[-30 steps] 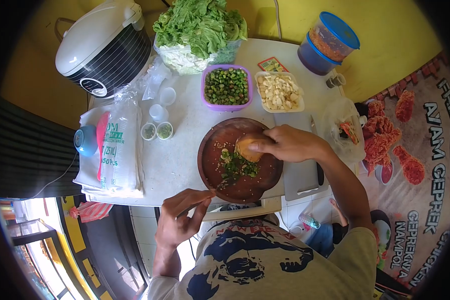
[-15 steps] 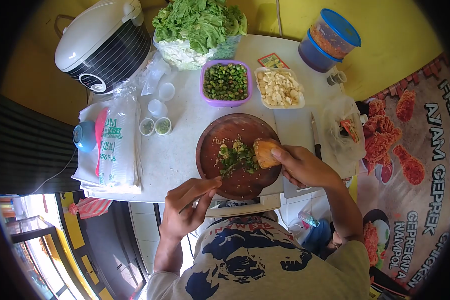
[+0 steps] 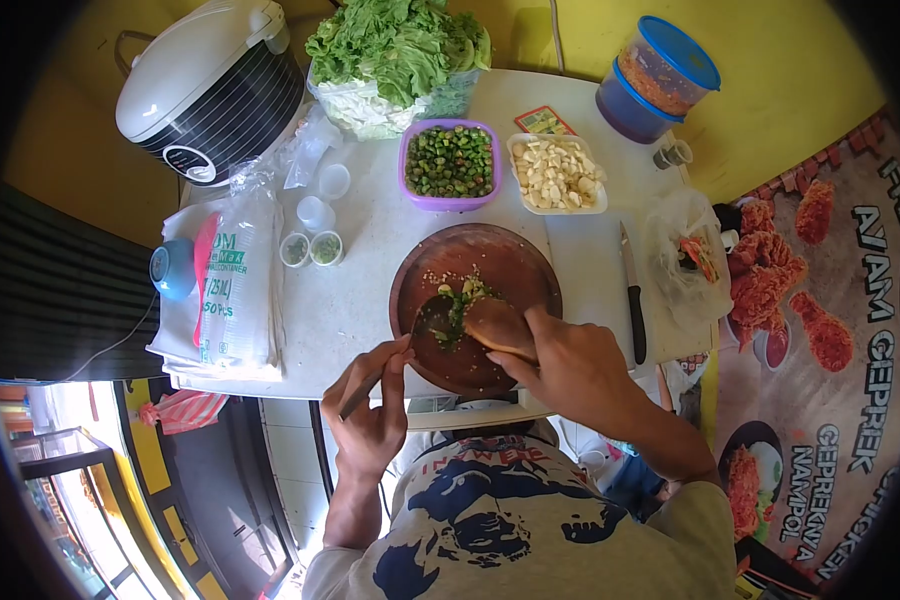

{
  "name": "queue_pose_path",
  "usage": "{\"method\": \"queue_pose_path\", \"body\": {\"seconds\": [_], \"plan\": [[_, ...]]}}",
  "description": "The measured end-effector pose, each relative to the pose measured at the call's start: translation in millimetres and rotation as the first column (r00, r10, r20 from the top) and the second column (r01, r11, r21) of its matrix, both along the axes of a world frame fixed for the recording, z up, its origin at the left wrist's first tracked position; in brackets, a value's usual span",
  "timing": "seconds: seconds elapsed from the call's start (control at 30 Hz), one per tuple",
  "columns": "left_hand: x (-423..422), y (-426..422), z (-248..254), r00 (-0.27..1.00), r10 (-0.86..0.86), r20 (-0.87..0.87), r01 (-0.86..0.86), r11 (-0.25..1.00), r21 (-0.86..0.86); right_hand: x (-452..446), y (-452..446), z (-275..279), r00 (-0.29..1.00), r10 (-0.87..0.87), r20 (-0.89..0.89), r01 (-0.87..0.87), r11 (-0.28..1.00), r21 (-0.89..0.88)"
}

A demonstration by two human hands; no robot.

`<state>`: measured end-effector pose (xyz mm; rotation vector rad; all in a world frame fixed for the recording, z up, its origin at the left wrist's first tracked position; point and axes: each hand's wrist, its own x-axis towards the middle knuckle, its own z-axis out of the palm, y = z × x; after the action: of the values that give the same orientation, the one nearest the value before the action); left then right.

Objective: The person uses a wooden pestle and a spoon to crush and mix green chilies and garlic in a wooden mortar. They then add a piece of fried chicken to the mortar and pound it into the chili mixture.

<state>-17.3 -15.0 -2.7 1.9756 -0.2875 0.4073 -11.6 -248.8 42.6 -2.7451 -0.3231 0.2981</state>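
- From here I'm pinching a spoon [image 3: 433, 316] between the left hand's [image 3: 372, 402] bent fingers, its bowl reaching inside the mortar [image 3: 536, 272].
- I'm wrapping the right hand [image 3: 582, 374] around a wooden pestle [image 3: 500, 328], right of the chopped greens [image 3: 454, 320].
- The mortar is sitting near, left of a knife [image 3: 631, 290].

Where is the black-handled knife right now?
In the head view, the knife lies to the right, between the round brown bowl and the clear plastic bag.
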Motion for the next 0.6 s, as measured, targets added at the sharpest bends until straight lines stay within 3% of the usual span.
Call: {"method": "queue_pose_path", "body": {"seconds": [0.07,0.13,0.17,0.4,0.5,0.6], "plan": [[1.4,0.1,-0.1,0.999,0.04,-0.002,-0.04,0.999,-0.012,-5.5,12.5,-1.9,0.999,0.035,0.038,-0.034,0.999,-0.023],[2.7,0.2,-0.8,0.994,0.109,-0.006,-0.109,0.993,-0.043,-9.6,24.1,-10.5,0.967,0.143,0.211,-0.154,0.987,0.038],[2.6,0.8,-0.9,0.993,0.112,-0.027,-0.114,0.992,-0.053,-8.4,29.0,-10.8,0.968,0.168,0.185,-0.171,0.985,-0.002],[-0.2,-1.0,-3.3,0.988,0.136,-0.074,-0.135,0.991,0.013,16.9,6.7,-20.5,0.958,0.086,0.272,-0.079,0.996,-0.034],[-3.0,-2.4,-3.8,0.986,0.146,-0.083,-0.145,0.989,0.013,16.4,-21.1,-11.0,0.995,-0.06,0.079,0.057,0.998,0.039],[-3.9,-4.5,-7.9,0.98,0.165,-0.106,-0.166,0.986,0.001,6.5,-42.3,-5.3,0.999,-0.037,0.021,0.036,0.999,0.025]]}}
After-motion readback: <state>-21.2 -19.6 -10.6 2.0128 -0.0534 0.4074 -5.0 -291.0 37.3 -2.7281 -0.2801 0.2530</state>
